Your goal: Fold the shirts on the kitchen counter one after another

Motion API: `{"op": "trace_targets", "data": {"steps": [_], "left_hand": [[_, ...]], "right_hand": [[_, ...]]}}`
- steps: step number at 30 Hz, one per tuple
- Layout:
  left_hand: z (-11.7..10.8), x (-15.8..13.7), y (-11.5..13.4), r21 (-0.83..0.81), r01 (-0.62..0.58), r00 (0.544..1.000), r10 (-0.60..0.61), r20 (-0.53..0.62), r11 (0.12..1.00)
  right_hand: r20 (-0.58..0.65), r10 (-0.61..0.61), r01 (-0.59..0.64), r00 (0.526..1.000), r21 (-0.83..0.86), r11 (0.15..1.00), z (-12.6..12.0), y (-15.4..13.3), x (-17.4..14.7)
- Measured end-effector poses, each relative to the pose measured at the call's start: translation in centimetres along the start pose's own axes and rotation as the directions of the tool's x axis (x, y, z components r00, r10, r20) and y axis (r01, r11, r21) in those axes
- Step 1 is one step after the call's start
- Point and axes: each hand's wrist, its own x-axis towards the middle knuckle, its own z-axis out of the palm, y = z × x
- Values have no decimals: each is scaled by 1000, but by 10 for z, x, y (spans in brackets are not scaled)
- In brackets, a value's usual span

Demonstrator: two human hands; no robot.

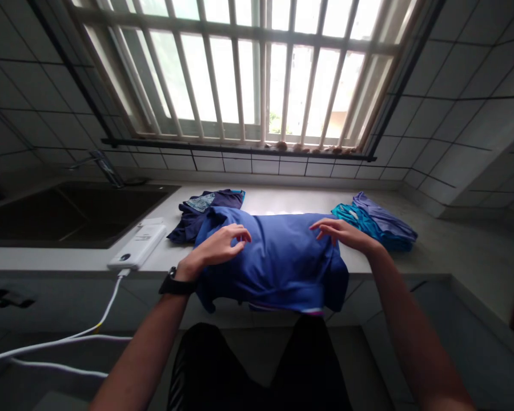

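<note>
The blue garment (278, 242) lies spread between and beneath the two hands, its near edge draping over the front of the counter (291, 200). The left hand (224, 244) is over its left side, the right hand (337, 229) over its far right part. Both are unclenched, fingers loosely bent, grasping nothing; whether fingertips touch the cloth I cannot tell.
</note>
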Motion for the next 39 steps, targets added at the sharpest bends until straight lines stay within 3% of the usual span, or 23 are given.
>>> {"op": "trace_targets", "data": {"steps": [3, 6, 9, 11, 15, 17, 19, 22, 25, 27, 28, 30, 32, 34, 37, 39], "left_hand": [[27, 9, -9, 265, 218, 969, -175, -177, 939], [44, 17, -26, 362, 368, 923, -291, -252, 856], [43, 21, -43, 387, 473, 867, -339, -366, 792], [37, 24, -52, 411, 512, 849, -372, -376, 754], [18, 32, -65, 438, 487, 872, -449, -195, 755], [8, 38, -68, 405, 468, 882, -441, -164, 785], [-3, 47, -68, 345, 483, 875, -433, -217, 805], [-18, 66, -64, 231, 550, 820, -466, -334, 802], [-28, 82, -59, 135, 597, 742, -481, -466, 790], [-31, 83, -58, 78, 589, 705, -464, -536, 804], [-32, 80, -58, 62, 563, 715, -449, -535, 824], [-29, 65, -58, 54, 471, 798, -400, -452, 880], [-22, 42, -55, 59, 322, 920, -298, -255, 945], [-10, 16, -48, 6, 129, 991, -129, -44, 992], [17, -12, -34, -97, -99, 989, 108, 98, 990], [35, -18, -25, -88, -121, 989, 127, 70, 989]], "right_hand": [[-282, 156, -230, 947, -254, 940, 22, 19, 20], [-344, 245, -361, 906, -330, 872, 37, 32, 36], [-415, 321, -463, 851, -309, 831, 36, 36, 43], [-395, 387, -516, 833, -301, 802, 29, 36, 46], [-129, 496, -511, 858, -292, 808, 9, 34, 55], [-57, 493, -487, 868, -291, 824, -2, 33, 62], [-95, 466, -471, 880, -318, 823, -11, 31, 71], [-291, 383, -472, 876, -357, 807, -16, 24, 92], [-517, 266, -471, 814, -316, 824, -7, 15, 110], [-570, 212, -431, 794, -282, 857, 5, 10, 113], [-556, 194, -398, 808, -273, 875, 11, 9, 110], [-465, 149, -296, 873, -262, 919, 22, 10, 96], [-311, 71, -144, 948, -220, 965, 32, 12, 72], [-129, -28, 12, 991, -126, 992, 40, 15, 46], [64, -126, 127, 990, -7, 992, 56, 17, 16], [46, -133, 135, 990, -30, 990, 68, 14, 10]]}}
